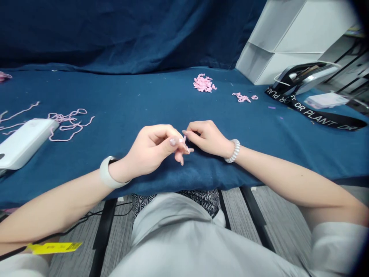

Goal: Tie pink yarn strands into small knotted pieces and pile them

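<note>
Left hand [150, 150] and right hand [206, 138] pinch a small pink strand [185, 138] between them, above the blue cloth's [138, 100] near edge. Light, steady fingertip pressure should best control so thin a piece.

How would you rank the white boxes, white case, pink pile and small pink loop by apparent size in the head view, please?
White boxes
White case, partly out of frame
Pink pile
Small pink loop
</note>
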Action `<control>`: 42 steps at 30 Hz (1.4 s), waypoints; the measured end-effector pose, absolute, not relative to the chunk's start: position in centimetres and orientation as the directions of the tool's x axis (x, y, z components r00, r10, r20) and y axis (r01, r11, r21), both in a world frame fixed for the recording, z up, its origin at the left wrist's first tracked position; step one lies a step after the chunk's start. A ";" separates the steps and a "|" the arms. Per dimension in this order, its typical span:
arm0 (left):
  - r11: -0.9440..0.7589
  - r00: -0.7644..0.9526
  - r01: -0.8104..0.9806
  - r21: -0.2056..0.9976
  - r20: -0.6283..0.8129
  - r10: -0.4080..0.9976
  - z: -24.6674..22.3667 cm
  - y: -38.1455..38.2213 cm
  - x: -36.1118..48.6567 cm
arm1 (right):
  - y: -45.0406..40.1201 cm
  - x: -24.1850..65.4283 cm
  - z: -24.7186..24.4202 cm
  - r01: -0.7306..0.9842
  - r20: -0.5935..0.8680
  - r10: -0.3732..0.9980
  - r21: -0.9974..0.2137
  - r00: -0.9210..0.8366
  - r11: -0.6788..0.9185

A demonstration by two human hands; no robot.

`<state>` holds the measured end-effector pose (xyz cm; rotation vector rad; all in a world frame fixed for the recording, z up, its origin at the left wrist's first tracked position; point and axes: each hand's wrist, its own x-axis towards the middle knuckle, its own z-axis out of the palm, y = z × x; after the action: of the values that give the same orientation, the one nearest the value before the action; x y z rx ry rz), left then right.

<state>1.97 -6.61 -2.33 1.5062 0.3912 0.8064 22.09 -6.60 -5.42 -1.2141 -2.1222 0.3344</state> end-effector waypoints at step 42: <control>0.154 0.654 0.007 0.988 -0.120 0.747 -3.2 -4.9 3.2 | -8.5 22.7 -3.6 0.471 0.761 0.391 -0.128 -0.518 0.873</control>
<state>3.22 -4.91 -3.24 1.3254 0.7110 0.6002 22.66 -8.48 -3.60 -0.6197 -2.1771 -0.1182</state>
